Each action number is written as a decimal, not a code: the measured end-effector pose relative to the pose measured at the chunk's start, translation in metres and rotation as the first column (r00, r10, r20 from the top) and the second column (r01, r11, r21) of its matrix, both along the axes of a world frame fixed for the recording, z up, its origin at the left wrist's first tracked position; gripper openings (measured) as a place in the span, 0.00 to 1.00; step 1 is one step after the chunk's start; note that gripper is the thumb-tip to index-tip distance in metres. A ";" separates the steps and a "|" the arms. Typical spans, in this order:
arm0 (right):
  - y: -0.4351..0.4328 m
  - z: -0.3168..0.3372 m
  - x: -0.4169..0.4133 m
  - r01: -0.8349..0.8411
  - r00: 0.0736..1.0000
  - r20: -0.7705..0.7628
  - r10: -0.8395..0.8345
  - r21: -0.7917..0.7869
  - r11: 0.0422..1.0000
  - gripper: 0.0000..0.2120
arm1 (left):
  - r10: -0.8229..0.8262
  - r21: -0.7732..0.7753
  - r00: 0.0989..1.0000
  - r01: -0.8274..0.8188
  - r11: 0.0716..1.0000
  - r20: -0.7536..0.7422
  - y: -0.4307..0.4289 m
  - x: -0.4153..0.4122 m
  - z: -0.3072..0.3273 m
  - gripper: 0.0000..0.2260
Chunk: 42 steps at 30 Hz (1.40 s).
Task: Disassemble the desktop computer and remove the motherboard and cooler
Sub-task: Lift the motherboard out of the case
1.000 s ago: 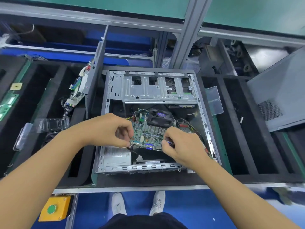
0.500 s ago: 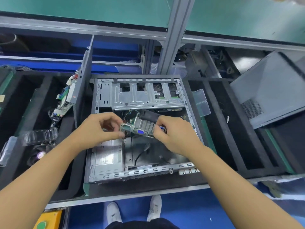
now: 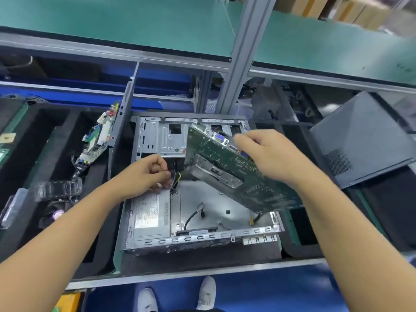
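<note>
Table: a long work table with an aluminium rim (image 3: 180, 275), carrying black foam trays (image 3: 198, 260).
Case: an open grey sheet-metal computer case (image 3: 202, 239) lies flat in the foam at the middle of the table's near edge.
Motherboard: the green motherboard (image 3: 258, 188) is lifted clear of the case and hangs over its right half. It is tilted, solder side up, with the port edge towards the table's far edge. Its component face is turned down and hidden.
Backplate: a silver metal backplate (image 3: 216, 171) shows on the board's upturned side.
Port: a blue video port (image 3: 219, 138) sits on the raised edge, just left of the right thumb.
Right hand: the right hand (image 3: 270, 158) grips the motherboard at its port edge, fingers curled round it.
Left hand: the left hand (image 3: 146, 174) is over the case's left half, fingers pinching a bundle of black and yellow wires (image 3: 176, 180).
Power supply: a grey metal power supply box (image 3: 150, 212) fills the near left corner of the case, just below the left hand.
Loose lead: a black cable (image 3: 193, 216) lies on the bare case floor.
Left of the case: a second circuit board (image 3: 99, 136) leans in a foam slot.
Right edge of the table: a dark grey perforated side panel (image 3: 360, 136) rests tilted.
</note>
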State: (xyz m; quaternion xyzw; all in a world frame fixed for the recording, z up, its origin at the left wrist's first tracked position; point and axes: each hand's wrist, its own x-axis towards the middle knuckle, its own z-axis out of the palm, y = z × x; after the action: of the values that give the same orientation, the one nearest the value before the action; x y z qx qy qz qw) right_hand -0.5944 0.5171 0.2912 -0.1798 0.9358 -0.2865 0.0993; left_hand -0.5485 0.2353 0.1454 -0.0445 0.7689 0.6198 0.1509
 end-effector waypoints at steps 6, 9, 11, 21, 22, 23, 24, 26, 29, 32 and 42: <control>0.020 0.045 -0.002 0.010 1.000 0.008 -0.009 -0.088 0.996 0.19 | 0.007 -0.127 1.000 -0.005 0.992 0.018 0.009 -0.012 0.001 0.03; 0.023 0.059 0.001 0.004 1.000 -0.009 -0.006 -0.130 0.991 0.19 | 0.060 -0.065 0.995 -0.054 0.996 0.081 0.013 -0.016 0.004 0.06; 0.022 0.064 0.004 -0.011 0.998 -0.061 0.001 -0.160 0.987 0.19 | 0.118 0.030 0.981 -0.124 0.992 0.153 0.016 -0.018 0.008 0.10; 0.000 0.060 0.014 -0.133 0.942 -0.320 0.097 -0.090 0.987 0.18 | 0.162 0.548 0.884 -0.405 0.732 0.438 0.020 -0.035 0.043 0.37; -0.002 0.058 0.014 -0.141 0.934 -0.339 0.112 -0.061 0.988 0.17 | 0.158 0.573 0.880 -0.419 0.704 0.448 0.019 -0.037 0.047 0.38; -0.004 0.056 0.014 -0.146 0.926 -0.356 0.123 -0.037 0.989 0.16 | 0.149 0.592 0.876 -0.426 0.684 0.458 0.019 -0.039 0.050 0.38; -0.006 0.053 0.014 -0.145 0.920 -0.370 0.129 -0.016 0.989 0.16 | 0.140 0.606 0.874 -0.431 0.669 0.466 0.018 -0.040 0.053 0.39; -0.006 0.049 0.014 -0.134 0.910 -0.395 0.129 0.015 0.991 0.15 | 0.129 0.631 0.875 -0.432 0.644 0.467 0.019 -0.041 0.059 0.37; -0.002 0.045 0.015 -0.128 0.898 -0.417 0.140 0.056 0.990 0.15 | 0.126 0.669 0.888 -0.420 0.614 0.442 0.023 -0.044 0.061 0.35; 0.006 0.045 0.018 -0.184 0.896 -0.394 0.207 0.094 0.978 0.18 | 0.132 0.684 0.888 -0.428 0.590 0.442 0.031 -0.050 0.061 0.22; 0.080 0.060 0.022 -0.417 0.899 -0.082 0.430 0.139 0.898 0.10 | 0.047 0.672 0.932 -0.294 0.680 0.359 0.103 -0.087 0.080 0.21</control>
State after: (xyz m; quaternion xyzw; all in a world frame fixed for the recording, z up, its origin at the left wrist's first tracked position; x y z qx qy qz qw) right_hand -0.5722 0.5969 0.3511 -0.3888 0.8934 -0.1921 0.1176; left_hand -0.6354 0.3388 0.2257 -0.1522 0.4250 0.8655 0.2168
